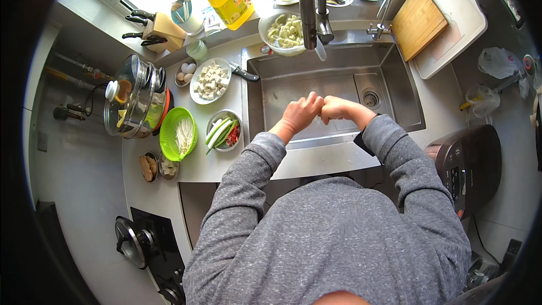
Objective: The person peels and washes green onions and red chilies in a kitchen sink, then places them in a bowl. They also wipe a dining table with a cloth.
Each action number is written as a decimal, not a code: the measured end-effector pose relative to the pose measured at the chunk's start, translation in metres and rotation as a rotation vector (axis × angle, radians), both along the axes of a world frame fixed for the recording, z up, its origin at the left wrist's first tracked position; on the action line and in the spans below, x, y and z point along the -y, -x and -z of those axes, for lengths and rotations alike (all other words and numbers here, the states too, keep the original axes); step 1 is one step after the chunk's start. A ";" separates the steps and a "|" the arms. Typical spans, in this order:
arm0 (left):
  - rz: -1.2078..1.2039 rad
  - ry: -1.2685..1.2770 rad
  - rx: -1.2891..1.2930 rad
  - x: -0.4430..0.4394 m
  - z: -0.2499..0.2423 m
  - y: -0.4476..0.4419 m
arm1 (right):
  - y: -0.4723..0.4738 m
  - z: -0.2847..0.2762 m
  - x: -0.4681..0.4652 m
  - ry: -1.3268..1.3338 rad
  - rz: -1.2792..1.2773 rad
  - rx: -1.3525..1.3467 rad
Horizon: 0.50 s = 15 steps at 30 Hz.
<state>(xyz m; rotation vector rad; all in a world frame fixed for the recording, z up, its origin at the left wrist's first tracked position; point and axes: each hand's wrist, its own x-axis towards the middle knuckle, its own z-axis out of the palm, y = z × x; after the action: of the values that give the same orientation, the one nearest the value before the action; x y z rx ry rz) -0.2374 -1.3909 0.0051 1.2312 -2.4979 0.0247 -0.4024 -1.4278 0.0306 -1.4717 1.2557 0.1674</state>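
Over the near part of the stainless steel sink, my left hand and my right hand meet knuckle to knuckle. Both have curled fingers. Whether anything small is between them is hidden. Beyond them the dark faucet rises in front of a bowl of pale green cut vegetables at the sink's far rim. A black-handled knife lies at the sink's left edge. The drain sits right of my hands.
Left of the sink stand a plate of tofu cubes, a bowl of scallions and red chilies, a green basket of enoki mushrooms and a bowl of eggs. At right are a wooden cutting board and a rice cooker.
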 end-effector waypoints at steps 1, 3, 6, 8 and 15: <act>0.050 0.062 -0.016 0.000 0.002 -0.001 | 0.004 0.002 0.003 -0.044 0.024 0.067; -0.055 -0.060 -0.084 0.000 0.003 -0.002 | 0.009 0.003 0.003 -0.035 0.131 0.194; -0.153 -0.423 -0.556 0.006 -0.008 0.001 | 0.011 0.001 -0.016 0.343 0.441 0.581; -0.344 -1.133 -0.895 0.009 -0.020 0.000 | 0.015 -0.002 -0.030 0.804 0.242 0.525; -0.077 -2.051 -1.047 0.005 -0.052 0.004 | 0.018 -0.002 -0.023 1.419 -0.234 0.366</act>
<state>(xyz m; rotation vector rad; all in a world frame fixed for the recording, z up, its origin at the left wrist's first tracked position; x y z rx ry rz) -0.2411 -1.3958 0.0571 1.0493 -0.8326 -2.6536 -0.4208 -1.4052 0.0329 -2.6553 0.8269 -0.9986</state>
